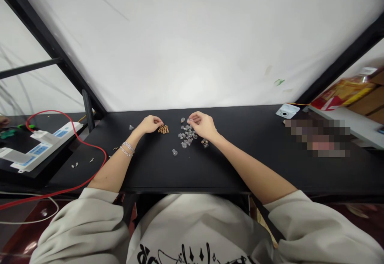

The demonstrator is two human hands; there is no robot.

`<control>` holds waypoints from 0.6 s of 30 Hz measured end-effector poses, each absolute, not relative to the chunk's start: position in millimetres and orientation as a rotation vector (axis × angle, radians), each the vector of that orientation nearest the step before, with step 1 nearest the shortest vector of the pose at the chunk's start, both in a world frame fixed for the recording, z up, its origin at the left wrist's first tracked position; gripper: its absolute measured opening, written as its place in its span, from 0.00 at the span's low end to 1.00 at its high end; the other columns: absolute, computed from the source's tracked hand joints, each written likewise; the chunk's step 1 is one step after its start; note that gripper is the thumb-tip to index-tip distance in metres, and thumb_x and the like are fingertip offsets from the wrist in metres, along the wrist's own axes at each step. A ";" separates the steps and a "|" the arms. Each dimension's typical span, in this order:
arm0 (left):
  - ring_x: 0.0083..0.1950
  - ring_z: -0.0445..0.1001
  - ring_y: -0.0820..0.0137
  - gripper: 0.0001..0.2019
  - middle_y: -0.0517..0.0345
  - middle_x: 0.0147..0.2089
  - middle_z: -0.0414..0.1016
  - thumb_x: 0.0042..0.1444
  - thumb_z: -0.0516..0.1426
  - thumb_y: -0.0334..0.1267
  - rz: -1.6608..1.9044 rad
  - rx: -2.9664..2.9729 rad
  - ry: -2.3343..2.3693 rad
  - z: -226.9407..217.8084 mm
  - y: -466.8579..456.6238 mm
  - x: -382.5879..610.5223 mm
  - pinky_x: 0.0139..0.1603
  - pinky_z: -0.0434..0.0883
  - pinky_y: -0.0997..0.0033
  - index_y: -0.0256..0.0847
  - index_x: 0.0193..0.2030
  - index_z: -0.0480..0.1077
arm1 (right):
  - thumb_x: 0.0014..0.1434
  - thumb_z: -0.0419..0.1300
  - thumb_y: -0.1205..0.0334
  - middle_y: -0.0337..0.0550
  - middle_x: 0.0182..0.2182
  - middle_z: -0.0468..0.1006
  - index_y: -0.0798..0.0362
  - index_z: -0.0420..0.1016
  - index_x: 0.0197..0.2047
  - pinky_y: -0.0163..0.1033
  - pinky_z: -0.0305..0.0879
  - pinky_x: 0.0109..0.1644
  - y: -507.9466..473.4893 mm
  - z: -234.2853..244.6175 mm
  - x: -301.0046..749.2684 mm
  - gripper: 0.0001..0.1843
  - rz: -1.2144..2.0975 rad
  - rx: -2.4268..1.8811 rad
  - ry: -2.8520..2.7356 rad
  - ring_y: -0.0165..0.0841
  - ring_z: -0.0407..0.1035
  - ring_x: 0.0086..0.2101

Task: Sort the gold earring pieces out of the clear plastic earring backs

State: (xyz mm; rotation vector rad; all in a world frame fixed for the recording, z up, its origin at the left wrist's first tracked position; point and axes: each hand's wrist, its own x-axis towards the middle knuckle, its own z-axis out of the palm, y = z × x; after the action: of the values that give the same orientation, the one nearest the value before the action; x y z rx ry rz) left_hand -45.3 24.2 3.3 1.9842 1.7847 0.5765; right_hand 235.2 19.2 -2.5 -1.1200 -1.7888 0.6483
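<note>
My left hand is at the upper left edge of a small pile of tan corks, its thumb and fingertips pinched together. Whether a cork is between them is hidden. My right hand pinches a tiny clear glass bottle above a loose group of similar bottles. A bottle with a tan stopper lies just left of the right fingertips. More stoppered bottles lie below the right wrist. One clear bottle rests apart, nearer the front edge, and another clear piece lies left of the left hand.
The black tabletop meets a white wall. At the left are a white power strip, a red cable and small white scraps. A pale blue camera and a blurred patch lie at the right.
</note>
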 end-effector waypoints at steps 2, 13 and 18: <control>0.35 0.77 0.67 0.10 0.55 0.33 0.81 0.56 0.59 0.42 0.565 1.998 1.813 4.0 23.2 -44.4 0.39 0.71 0.71 0.41 0.38 0.81 | 0.54 0.63 0.62 0.45 0.33 0.81 0.55 0.77 0.38 0.39 0.71 0.42 26.6 -2.5 242.9 0.08 0.584 -1.185 -1.831 0.32 0.74 0.32; 0.58 0.68 0.57 0.18 0.47 0.57 0.74 0.65 0.51 0.41 0.636 2.635 1.661 6.9 3.7 12.3 0.59 0.63 0.56 0.42 0.57 0.73 | 0.58 0.62 0.58 0.53 0.38 0.78 0.54 0.83 0.39 0.48 0.66 0.51 30.7 -3.2 248.1 0.11 0.285 -1.368 -2.093 0.41 0.71 0.40; 0.66 0.62 0.56 0.23 0.46 0.68 0.65 0.67 0.45 0.32 0.403 2.745 1.594 -1.5 12.3 41.7 0.60 0.57 0.50 0.44 0.65 0.66 | 0.61 0.58 0.60 0.55 0.49 0.74 0.53 0.80 0.47 0.54 0.61 0.56 30.1 -8.0 243.9 0.14 0.168 -1.354 -2.154 0.48 0.65 0.51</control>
State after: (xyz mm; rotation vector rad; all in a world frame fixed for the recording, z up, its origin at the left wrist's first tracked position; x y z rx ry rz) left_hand 41.7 12.3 -1.5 2.7450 1.5939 0.4035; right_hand 243.9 30.1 -8.0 -1.3542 -2.1539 0.1678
